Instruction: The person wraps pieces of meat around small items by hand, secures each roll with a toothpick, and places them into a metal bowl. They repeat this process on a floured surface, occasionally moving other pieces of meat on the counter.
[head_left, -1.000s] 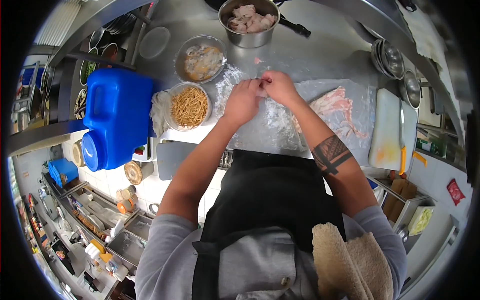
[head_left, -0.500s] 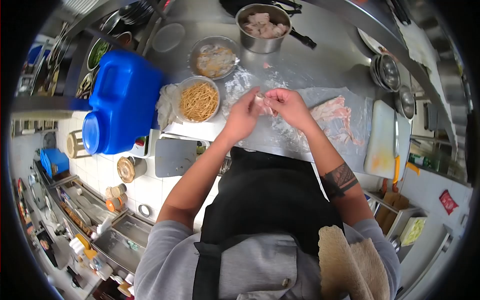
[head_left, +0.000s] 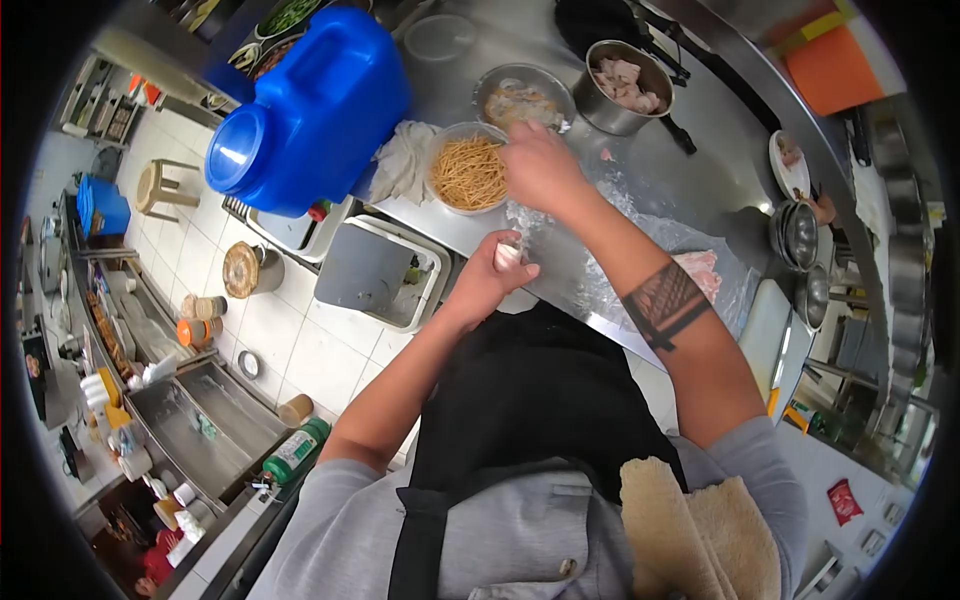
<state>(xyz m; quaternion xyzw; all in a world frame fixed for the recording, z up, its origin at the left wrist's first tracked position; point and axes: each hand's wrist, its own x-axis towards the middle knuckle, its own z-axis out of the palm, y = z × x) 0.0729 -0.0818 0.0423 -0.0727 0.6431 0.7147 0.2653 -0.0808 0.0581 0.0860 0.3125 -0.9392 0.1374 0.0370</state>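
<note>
My left hand [head_left: 492, 278] is closed round a small pale piece of meat [head_left: 507, 254] near the counter's front edge. My right hand [head_left: 540, 165] reaches over the inner rim of the bowl of thin brown sticks [head_left: 468, 174], close to the metal bowl of floury, yellowish contents [head_left: 512, 104]. Its fingertips are partly hidden, and whether they hold anything is not visible. Flour [head_left: 612, 205] is scattered on the steel to the right. Beyond my right forearm, a pink sheet of meat [head_left: 700, 270] lies on clear plastic.
A big blue jug [head_left: 325, 110] stands at the left beside a crumpled white cloth [head_left: 402, 160]. A steel pot with meat chunks [head_left: 612, 118] sits at the back. Stacked metal bowls [head_left: 797, 235] and a white cutting board [head_left: 762, 330] are at the right.
My hands have parted: the right moved up towards the bowls, while the left came down and back with the meat piece. The view has turned, shifting the counter things rightward.
</note>
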